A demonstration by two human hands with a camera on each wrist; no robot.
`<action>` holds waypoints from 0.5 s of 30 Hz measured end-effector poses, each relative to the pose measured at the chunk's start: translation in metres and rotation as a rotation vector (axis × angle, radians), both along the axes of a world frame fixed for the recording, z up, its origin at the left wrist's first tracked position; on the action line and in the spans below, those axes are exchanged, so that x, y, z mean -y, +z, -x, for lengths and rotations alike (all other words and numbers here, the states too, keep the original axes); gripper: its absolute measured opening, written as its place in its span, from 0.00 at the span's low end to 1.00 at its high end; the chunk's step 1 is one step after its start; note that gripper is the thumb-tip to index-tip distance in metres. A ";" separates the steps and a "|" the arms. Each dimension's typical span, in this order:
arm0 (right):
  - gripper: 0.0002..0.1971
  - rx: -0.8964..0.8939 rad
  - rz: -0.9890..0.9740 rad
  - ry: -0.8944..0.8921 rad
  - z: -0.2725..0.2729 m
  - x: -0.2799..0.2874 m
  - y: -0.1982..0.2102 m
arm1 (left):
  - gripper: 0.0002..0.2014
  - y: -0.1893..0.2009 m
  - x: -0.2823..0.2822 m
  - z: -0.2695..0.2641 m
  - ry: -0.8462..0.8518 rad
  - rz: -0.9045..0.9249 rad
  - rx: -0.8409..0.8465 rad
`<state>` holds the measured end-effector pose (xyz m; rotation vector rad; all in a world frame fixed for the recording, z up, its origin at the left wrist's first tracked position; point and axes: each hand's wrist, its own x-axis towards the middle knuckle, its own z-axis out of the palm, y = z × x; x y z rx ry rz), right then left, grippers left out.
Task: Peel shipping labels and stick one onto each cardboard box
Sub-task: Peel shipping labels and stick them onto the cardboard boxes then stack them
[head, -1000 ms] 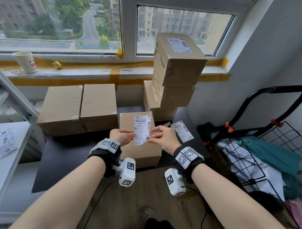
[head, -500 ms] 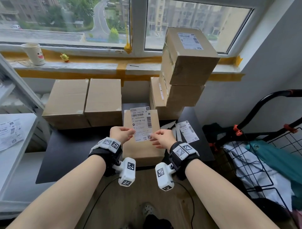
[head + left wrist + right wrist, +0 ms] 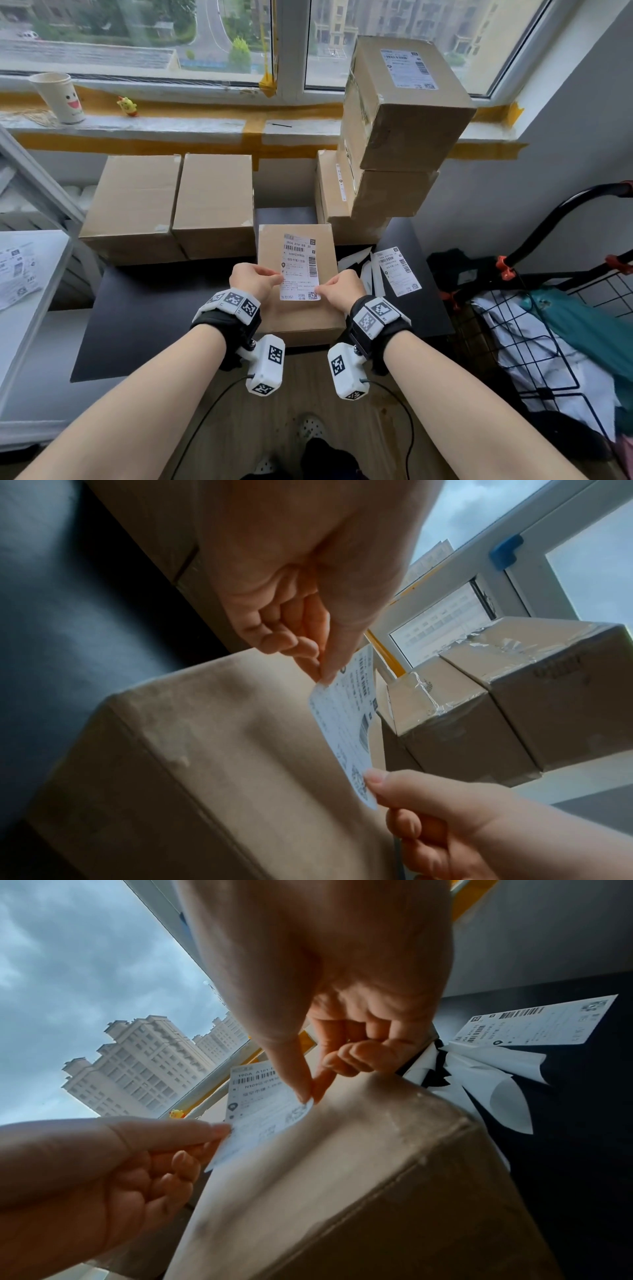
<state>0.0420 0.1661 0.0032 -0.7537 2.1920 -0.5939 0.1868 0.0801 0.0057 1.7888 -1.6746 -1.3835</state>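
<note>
Label held over the box

Both hands pinch one label (image 3: 300,267) – left hand (image 3: 252,280) at its nine o'clock edge, right hand (image 3: 340,287) at the five o'clock corner – above the small box (image 3: 298,318) on the dark worktop (image 3: 144,318) (another label (image 3: 397,270) lies at three o'clock).
</note>
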 end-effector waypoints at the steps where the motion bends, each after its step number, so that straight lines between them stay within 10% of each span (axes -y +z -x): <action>1: 0.15 -0.003 -0.005 -0.005 0.000 0.000 0.000 | 0.05 0.000 -0.001 0.001 -0.002 0.004 0.011; 15: 0.14 -0.098 -0.057 0.025 0.001 0.003 -0.004 | 0.04 -0.009 0.001 0.006 -0.059 0.043 0.143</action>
